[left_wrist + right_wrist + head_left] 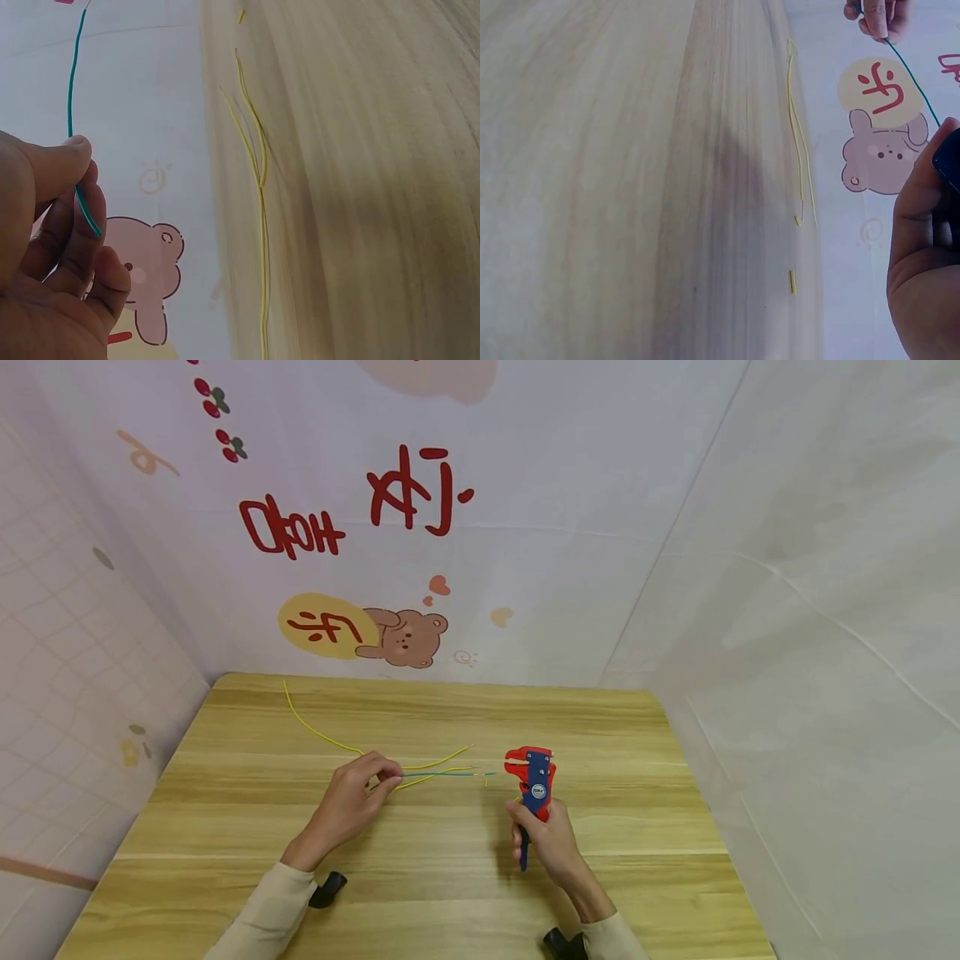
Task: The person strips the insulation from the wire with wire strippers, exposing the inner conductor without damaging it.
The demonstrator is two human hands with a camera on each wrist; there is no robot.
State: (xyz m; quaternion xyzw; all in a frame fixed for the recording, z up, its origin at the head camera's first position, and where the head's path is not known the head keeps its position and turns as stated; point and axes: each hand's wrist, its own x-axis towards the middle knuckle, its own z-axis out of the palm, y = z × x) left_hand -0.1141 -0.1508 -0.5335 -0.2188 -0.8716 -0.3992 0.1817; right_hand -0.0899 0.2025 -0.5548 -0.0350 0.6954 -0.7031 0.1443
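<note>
My left hand (351, 797) pinches a green wire (71, 82) between thumb and fingers, holding it above the table. The wire points right, with a bare metal end just visible. In my right hand (557, 843) I grip a red and blue wire stripper (538, 770) by its handles. Its jaws face left, a short way from the wire's tip, with a gap showing between them. A short green piece (491, 773) appears between the wire's end and the stripper; I cannot tell whether it is attached. Yellow wires (262, 247) lie on the table below my left hand.
Short yellow bits of insulation (793, 282) lie on the wooden table (420, 877). A printed cloth (525, 568) hangs behind the table's far edge, with more cloth on both sides. Dark devices (327, 890) sit at both wrists.
</note>
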